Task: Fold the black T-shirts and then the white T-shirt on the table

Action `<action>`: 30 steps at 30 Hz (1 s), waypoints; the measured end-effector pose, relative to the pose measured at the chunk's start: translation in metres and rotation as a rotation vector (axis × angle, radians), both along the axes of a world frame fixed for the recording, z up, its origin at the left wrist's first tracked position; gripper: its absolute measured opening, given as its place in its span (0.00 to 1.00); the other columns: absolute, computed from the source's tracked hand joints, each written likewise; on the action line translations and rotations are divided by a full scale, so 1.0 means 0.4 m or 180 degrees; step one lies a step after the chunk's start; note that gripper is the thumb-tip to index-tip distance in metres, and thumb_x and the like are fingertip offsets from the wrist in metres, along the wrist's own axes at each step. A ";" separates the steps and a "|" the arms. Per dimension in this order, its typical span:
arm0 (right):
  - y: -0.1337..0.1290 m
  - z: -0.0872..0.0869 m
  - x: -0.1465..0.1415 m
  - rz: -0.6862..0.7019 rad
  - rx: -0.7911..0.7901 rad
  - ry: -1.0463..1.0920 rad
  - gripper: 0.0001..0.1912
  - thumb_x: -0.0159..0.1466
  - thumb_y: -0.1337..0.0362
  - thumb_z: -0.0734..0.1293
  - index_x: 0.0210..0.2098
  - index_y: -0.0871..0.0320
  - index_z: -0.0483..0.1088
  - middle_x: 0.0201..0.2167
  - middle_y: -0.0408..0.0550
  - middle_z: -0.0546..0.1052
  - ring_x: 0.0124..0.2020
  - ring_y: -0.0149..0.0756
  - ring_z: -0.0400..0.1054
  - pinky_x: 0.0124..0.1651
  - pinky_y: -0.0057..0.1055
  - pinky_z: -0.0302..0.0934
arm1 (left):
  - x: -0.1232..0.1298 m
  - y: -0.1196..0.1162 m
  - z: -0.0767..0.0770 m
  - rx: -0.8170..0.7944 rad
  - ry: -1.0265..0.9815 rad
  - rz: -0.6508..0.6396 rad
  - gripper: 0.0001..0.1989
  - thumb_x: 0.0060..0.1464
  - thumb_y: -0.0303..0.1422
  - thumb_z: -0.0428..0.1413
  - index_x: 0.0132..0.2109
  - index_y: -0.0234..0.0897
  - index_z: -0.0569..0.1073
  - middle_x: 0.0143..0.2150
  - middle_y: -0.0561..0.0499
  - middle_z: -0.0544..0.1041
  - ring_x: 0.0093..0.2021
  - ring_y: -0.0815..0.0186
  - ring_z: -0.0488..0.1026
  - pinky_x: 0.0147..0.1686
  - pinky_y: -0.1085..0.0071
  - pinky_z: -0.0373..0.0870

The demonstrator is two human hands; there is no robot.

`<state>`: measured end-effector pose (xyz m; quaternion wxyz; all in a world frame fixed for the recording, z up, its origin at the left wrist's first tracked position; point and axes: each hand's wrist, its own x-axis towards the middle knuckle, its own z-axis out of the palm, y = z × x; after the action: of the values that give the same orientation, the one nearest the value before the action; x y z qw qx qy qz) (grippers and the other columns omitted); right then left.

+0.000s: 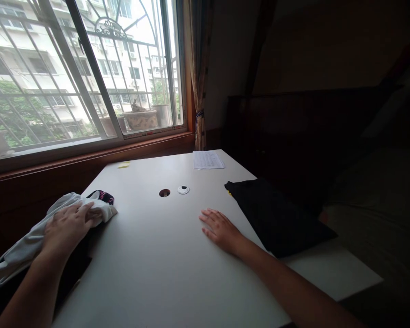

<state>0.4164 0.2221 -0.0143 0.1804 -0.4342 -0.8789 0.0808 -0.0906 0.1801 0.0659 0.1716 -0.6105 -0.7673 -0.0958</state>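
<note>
On the left edge of the white table (150, 255), my left hand (68, 223) lies on top of a pale cloth (30, 241) that hangs over the side; its fingers are apart, and whether they pinch any fabric is hidden. A black cloth with a pink pattern (104, 197) pokes out beyond the pale one. My right hand (220, 230) rests flat on the bare tabletop, right of the middle, with nothing in it. To its right a dark folded garment (283, 218) lies across the table's right edge.
Printed paper sheets (208, 160) lie at the far edge, and a yellow note (124, 165) at the far left. A round hole (164, 193) in the tabletop has a white round cover (183, 190) beside it. Behind stand a window and a tied curtain (200, 118).
</note>
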 end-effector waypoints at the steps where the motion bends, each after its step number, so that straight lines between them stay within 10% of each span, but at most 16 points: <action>1: 0.000 -0.001 0.001 0.0010 -0.0001 0.0013 0.24 0.73 0.56 0.60 0.66 0.54 0.67 0.68 0.52 0.66 0.70 0.47 0.54 0.72 0.49 0.49 | -0.020 -0.007 -0.004 0.0035 0.0093 0.0069 0.24 0.61 0.42 0.54 0.61 0.37 0.73 0.63 0.39 0.72 0.60 0.37 0.66 0.54 0.45 0.65; 15: 0.000 0.009 0.005 0.0027 -0.0148 -0.0025 0.25 0.73 0.55 0.59 0.66 0.54 0.66 0.69 0.52 0.64 0.71 0.47 0.52 0.72 0.49 0.47 | 0.046 0.006 0.013 0.1456 -0.0084 -0.0432 0.08 0.62 0.35 0.50 0.41 0.37 0.71 0.41 0.46 0.75 0.39 0.57 0.72 0.37 0.63 0.71; 22: -0.002 0.019 0.007 0.0052 -0.0199 -0.0045 0.25 0.73 0.55 0.59 0.66 0.53 0.66 0.69 0.52 0.64 0.71 0.47 0.52 0.72 0.49 0.46 | 0.245 -0.013 0.067 0.1767 -0.0922 -0.1342 0.10 0.66 0.40 0.51 0.39 0.40 0.71 0.41 0.48 0.74 0.38 0.60 0.74 0.40 0.64 0.71; 30: 0.001 0.020 0.012 0.0266 -0.0225 -0.0048 0.28 0.71 0.49 0.62 0.67 0.52 0.65 0.68 0.51 0.65 0.71 0.50 0.51 0.72 0.50 0.46 | 0.516 -0.057 0.024 0.0990 -0.1201 -0.2956 0.06 0.68 0.28 0.51 0.41 0.40 0.71 0.42 0.49 0.74 0.39 0.66 0.74 0.40 0.71 0.71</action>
<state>0.4210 0.2224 -0.0063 0.1547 -0.4038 -0.8942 0.1159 0.1156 0.1571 0.0753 0.0585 -0.8257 -0.4101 -0.3829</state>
